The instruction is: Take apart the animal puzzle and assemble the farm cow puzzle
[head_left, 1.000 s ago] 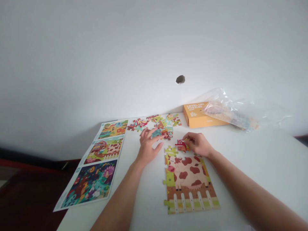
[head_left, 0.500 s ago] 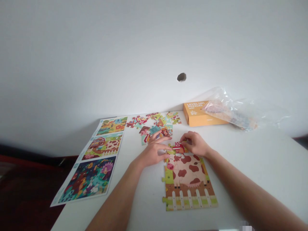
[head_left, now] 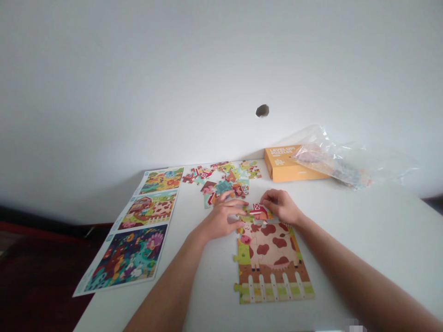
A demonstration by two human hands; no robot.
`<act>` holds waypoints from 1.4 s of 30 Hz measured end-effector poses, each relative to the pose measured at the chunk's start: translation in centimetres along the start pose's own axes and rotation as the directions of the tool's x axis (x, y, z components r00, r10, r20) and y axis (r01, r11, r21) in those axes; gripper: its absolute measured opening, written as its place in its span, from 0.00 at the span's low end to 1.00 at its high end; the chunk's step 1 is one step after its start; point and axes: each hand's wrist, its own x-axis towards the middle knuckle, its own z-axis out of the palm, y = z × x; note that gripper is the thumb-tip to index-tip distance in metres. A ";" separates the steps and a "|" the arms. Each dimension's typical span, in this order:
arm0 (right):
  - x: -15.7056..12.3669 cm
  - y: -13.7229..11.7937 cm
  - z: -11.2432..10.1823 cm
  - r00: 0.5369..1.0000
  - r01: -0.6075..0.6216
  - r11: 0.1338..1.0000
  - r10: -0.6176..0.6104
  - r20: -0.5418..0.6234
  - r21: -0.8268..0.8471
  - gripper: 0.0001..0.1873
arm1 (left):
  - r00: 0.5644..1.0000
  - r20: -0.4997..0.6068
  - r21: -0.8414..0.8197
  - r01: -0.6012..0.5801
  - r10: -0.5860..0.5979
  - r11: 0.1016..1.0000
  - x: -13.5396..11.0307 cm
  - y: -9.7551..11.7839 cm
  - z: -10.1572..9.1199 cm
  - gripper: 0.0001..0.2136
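A partly joined jigsaw puzzle (head_left: 277,249) of a spotted cow behind a white fence lies flat on the table. At its top edge is a puzzle piece with a red barn (head_left: 259,212), overlapping the cow's back or lying against it; which one I cannot tell. My right hand (head_left: 282,207) is closed, with thumb and fingertips pinched at the right side of that piece. Spread fingers show on my left hand (head_left: 224,216), which rests at the puzzle's upper left corner with fingertips near the barn piece. Loose puzzle pieces (head_left: 224,186) lie just beyond it.
A picture sheet (head_left: 166,233) with three printed scenes lies at the left, overhanging the table edge. An orange puzzle box (head_left: 294,173) stands against the wall at the back right. A clear plastic bag (head_left: 346,161) leans over it, its contents blurred.
My right hand has drawn back slightly to the right, and more of the barn piece shows. My left hand has stayed almost in place.
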 end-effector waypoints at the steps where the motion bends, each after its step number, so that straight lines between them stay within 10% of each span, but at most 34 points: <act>1: 0.0 0.0 0.0 1.000 0.002 1.000 -0.002 0.003 -0.005 0.10 | 1.000 0.005 0.003 0.002 -0.002 1.000 0.0 0.0 0.0 0.10; 11: -0.1 -0.3 -0.6 0.995 0.100 0.963 -0.094 0.039 -0.251 0.10 | 0.999 0.033 0.003 0.009 -0.009 1.000 0.0 0.0 -0.1 0.11; 42: 0.4 0.7 0.8 0.990 0.076 0.974 -0.099 -0.098 -0.213 0.08 | 1.000 0.008 -0.069 -0.003 0.004 0.998 0.0 0.1 -0.1 0.18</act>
